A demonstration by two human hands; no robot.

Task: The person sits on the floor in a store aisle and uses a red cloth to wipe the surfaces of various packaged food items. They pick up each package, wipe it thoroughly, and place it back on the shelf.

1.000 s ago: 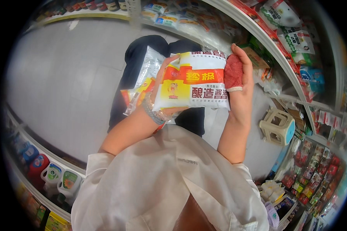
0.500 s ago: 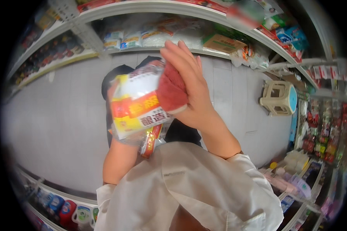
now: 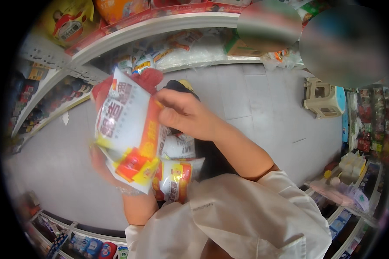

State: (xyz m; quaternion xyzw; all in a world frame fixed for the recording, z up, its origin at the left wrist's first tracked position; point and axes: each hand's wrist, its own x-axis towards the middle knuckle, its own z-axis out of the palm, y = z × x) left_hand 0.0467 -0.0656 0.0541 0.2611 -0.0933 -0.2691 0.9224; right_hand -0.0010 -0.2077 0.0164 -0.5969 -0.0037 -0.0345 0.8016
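right hand: (image 3: pixel 183 115) centre of frame, fingers clenched on the right edge of the top pouch
left hand: (image 3: pixel 100 162) mostly hidden under the pouches, centre-left; gripping them from below, only fingertips and wrist show
top pouch: (image 3: pixel 124 129) white plastic with red and yellow print, blurred, tilted, held between both hands at centre-left
lower pouches: (image 3: pixel 173 176) two more of the same kind, tucked under the top one, just below centre, against the white sleeve
sleeves: (image 3: pixel 242 220) white, lower middle of frame
floor: (image 3: pixel 250 95) grey tiles, behind the hands
stool: (image 3: pixel 324 100) beige plastic, stands on the floor, right of frame, well apart from the hands
shelves: (image 3: pixel 151 26) white, packed with bagged goods across the top; more shelves with bottles at lower left, small goods at right edge
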